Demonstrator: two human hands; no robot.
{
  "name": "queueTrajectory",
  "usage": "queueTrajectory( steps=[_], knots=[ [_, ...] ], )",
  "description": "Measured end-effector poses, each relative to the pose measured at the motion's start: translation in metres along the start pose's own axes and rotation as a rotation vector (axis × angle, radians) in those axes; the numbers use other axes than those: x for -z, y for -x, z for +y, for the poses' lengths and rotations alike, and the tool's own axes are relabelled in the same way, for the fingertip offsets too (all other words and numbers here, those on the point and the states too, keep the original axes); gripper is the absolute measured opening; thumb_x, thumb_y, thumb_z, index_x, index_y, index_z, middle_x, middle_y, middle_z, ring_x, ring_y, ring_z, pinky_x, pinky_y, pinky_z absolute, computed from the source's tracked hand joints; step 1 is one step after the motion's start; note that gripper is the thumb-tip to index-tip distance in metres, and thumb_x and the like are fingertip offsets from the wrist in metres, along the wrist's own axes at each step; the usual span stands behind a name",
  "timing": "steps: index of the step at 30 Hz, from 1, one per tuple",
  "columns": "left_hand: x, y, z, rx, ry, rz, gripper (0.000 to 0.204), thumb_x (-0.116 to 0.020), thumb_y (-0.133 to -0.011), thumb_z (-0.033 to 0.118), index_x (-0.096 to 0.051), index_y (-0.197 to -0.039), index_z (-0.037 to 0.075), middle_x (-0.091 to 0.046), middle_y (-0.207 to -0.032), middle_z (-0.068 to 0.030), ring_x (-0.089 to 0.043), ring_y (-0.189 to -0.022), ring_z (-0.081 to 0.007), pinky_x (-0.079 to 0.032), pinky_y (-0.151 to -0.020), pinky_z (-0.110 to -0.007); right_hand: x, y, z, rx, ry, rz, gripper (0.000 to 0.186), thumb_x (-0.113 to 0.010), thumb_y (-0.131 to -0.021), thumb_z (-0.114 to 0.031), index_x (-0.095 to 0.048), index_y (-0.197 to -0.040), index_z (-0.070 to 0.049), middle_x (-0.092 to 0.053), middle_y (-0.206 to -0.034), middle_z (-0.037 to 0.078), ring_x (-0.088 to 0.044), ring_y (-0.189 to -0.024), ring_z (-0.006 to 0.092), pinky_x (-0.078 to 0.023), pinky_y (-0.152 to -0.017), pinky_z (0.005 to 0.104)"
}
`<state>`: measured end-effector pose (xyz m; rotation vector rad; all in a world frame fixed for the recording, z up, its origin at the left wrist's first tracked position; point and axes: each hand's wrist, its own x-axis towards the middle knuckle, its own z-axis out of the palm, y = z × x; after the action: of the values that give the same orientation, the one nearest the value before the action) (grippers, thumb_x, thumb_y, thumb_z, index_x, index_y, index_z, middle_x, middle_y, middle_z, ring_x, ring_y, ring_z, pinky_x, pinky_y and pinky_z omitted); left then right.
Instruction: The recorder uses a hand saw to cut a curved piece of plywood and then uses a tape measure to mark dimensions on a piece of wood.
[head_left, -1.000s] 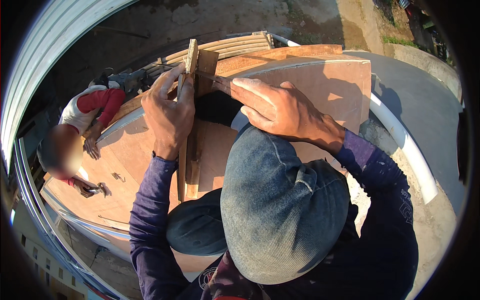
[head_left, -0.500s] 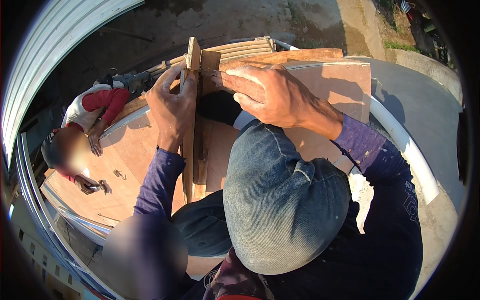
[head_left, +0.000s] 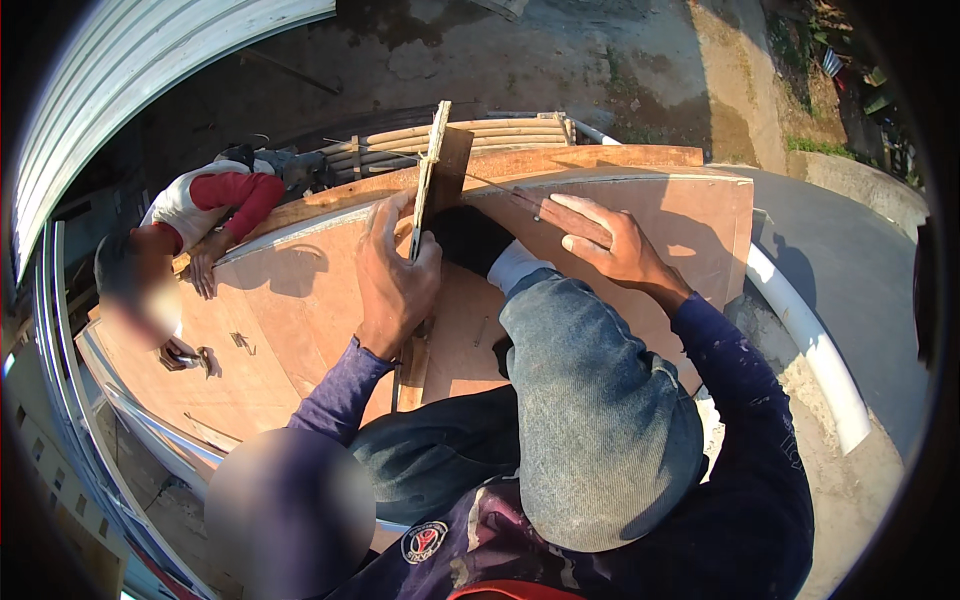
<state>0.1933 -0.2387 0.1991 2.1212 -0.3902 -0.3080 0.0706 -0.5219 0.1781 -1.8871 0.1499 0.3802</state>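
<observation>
My left hand (head_left: 393, 285) is closed around the edges of a narrow wooden board (head_left: 433, 165), which stands with its pale, rough edge upward on a broad plywood sheet (head_left: 290, 345). In my right hand (head_left: 630, 250) is the reddish-brown wooden handle of what looks like a handsaw (head_left: 560, 215). Its thin dark blade is seen nearly edge-on and points toward the board's right side. My fingers lie along the handle with the thumb below. Against the right of the board rests my foot in black footwear (head_left: 468, 238).
At the left a co-worker in red sleeves (head_left: 250, 200) leans over the plywood, one hand near a hammer (head_left: 205, 360). Several nails (head_left: 240, 343) lie on the sheet. Bamboo poles (head_left: 490, 130) run behind it. A white pipe (head_left: 810, 345) curves at the right.
My right hand has drawn back to the right with the handsaw, away from the board. My left hand sits lower on the board. The whole view has shifted.
</observation>
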Motion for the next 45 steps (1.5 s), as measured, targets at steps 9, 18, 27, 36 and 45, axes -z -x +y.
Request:
queueTrajectory(
  steps=[9, 18, 27, 36, 45],
  knots=[
    [0.003, 0.005, -0.013, -0.007, -0.091, 0.117, 0.039, -0.061, -0.078, -0.003, -0.064, -0.117, -0.004, -0.067, -0.100, -0.0255, -0.067, -0.092, -0.0446, -0.054, -0.082, -0.045, -0.020, -0.050, -0.119, 0.025, 0.083, 0.060, 0.042, -0.069, -0.087, -0.017, -0.063, -0.123, 0.005, -0.073, -0.116, 0.021, -0.073, -0.105, 0.0320, -0.054, -0.092, 0.0369],
    [-0.004, -0.028, 0.005, -0.149, -0.121, 0.157, 0.039, -0.070, -0.080, 0.006, -0.059, -0.116, -0.005, -0.064, -0.108, -0.0240, -0.064, -0.101, -0.0430, -0.051, -0.089, -0.046, -0.002, -0.038, -0.097, -0.080, 0.013, -0.067, 0.049, -0.064, -0.093, -0.011, -0.053, -0.137, 0.007, -0.061, -0.140, 0.022, -0.059, -0.130, 0.0243, -0.044, -0.110, 0.0353],
    [0.000, -0.082, 0.007, 0.003, -0.209, 0.144, 0.018, -0.069, -0.086, 0.015, -0.064, -0.083, -0.001, -0.069, -0.073, -0.0196, -0.070, -0.066, -0.0337, -0.053, -0.063, -0.040, 0.007, -0.036, -0.070, 0.034, 0.079, 0.034, 0.045, -0.066, -0.091, -0.018, -0.057, -0.129, 0.004, -0.075, -0.115, 0.016, -0.070, -0.113, 0.0328, -0.053, -0.097, 0.0397],
    [0.011, -0.085, -0.011, 0.148, -0.105, 0.163, 0.026, -0.075, -0.085, 0.026, -0.073, -0.083, 0.001, -0.071, -0.073, -0.0119, -0.066, -0.063, -0.0182, -0.051, -0.063, -0.032, -0.002, -0.026, -0.034, -0.211, 0.512, -0.028, 0.050, -0.069, -0.090, -0.017, -0.057, -0.134, 0.003, -0.071, -0.106, 0.027, -0.068, -0.098, 0.0449, -0.052, -0.089, 0.0495],
    [-0.004, -0.090, -0.008, -0.139, -0.395, 0.423, 0.021, -0.071, -0.085, 0.024, -0.066, -0.080, 0.004, -0.064, -0.076, -0.0082, -0.065, -0.069, -0.0292, -0.049, -0.064, -0.037, -0.011, -0.036, -0.106, -0.118, 0.536, -0.042, 0.049, -0.066, -0.088, -0.008, -0.058, -0.135, 0.002, -0.069, -0.112, 0.026, -0.069, -0.096, 0.0440, -0.057, -0.085, 0.0432]
  ],
)
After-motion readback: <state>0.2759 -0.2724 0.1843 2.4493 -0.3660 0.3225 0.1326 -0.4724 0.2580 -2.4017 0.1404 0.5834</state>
